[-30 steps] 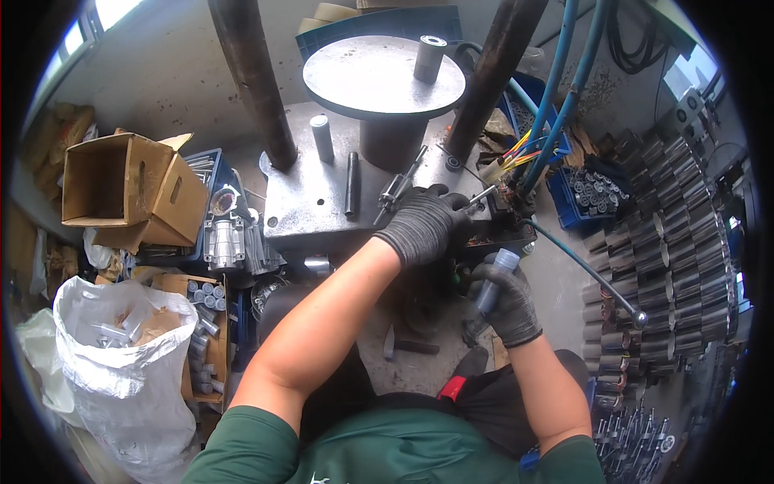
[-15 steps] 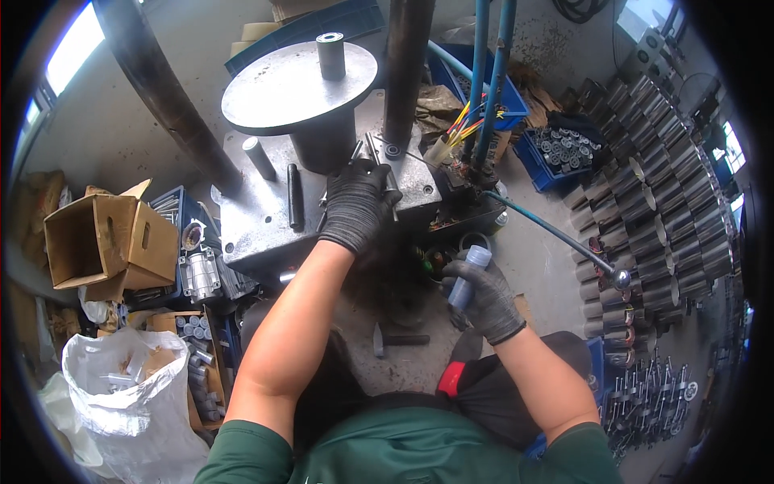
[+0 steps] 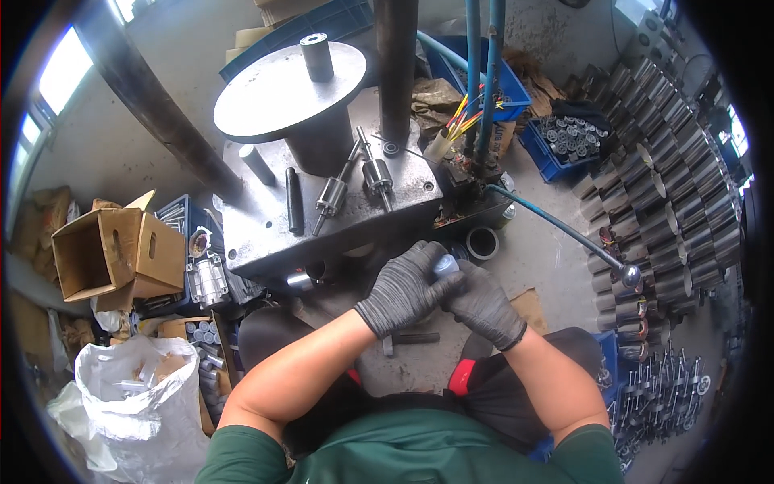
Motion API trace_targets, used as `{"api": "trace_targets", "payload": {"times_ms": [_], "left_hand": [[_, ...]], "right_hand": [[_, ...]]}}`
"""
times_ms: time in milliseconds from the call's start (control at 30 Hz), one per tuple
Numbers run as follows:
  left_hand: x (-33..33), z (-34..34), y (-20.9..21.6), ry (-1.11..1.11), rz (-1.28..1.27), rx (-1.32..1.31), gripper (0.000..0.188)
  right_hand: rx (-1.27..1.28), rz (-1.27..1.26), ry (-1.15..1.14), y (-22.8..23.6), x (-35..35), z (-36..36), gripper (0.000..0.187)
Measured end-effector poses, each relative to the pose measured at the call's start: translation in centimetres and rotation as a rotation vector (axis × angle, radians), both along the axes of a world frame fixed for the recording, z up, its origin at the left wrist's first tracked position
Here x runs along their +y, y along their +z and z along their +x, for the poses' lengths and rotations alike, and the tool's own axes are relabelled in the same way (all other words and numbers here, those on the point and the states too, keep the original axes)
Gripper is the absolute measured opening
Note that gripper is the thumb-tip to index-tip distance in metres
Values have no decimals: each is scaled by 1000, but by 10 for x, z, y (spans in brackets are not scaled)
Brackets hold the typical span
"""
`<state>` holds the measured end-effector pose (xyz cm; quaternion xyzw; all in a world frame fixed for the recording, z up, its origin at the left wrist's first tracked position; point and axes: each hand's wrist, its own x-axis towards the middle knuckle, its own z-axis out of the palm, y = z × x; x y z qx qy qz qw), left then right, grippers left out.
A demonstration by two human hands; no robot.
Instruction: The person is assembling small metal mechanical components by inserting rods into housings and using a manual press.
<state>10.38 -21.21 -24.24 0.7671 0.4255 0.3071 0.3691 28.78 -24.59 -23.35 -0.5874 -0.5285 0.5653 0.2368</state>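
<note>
A cluttered workshop floor spreads around the steel press table (image 3: 266, 234), and just in front of its near edge both gloved hands have now come together over the person's lap. The left hand (image 3: 403, 286), which was up on the table a moment ago, has dropped back and closes round the small bluish-grey cylinder (image 3: 444, 264) that the right hand (image 3: 482, 302) grips from below, so the piece is being worked two-handed. Beyond, two rotor shafts (image 3: 355, 185) lie on the table, under the round disc (image 3: 282, 93).
</note>
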Motion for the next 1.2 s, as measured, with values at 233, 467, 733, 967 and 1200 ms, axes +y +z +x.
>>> {"api": "trace_targets", "payload": {"times_ms": [233,467,733,967,1200], "left_hand": [[-9,-7,0,45,35,-67,34],[-13,-20,4,-43,-116,-351,21],[-17,-18,-3,179,-255,-517,22],[-7,-31,-6,54,-1036,-724,31],[-11,-27,-17,-86,-1100,-741,43]], "right_hand": [[-232,300,273,-15,-4,-18,40],[351,-169,167,14,-12,-23,38],[178,-91,163,33,-11,-24,48],[-102,280,181,19,0,14,56],[-441,507,344,45,-1,14,57]]}}
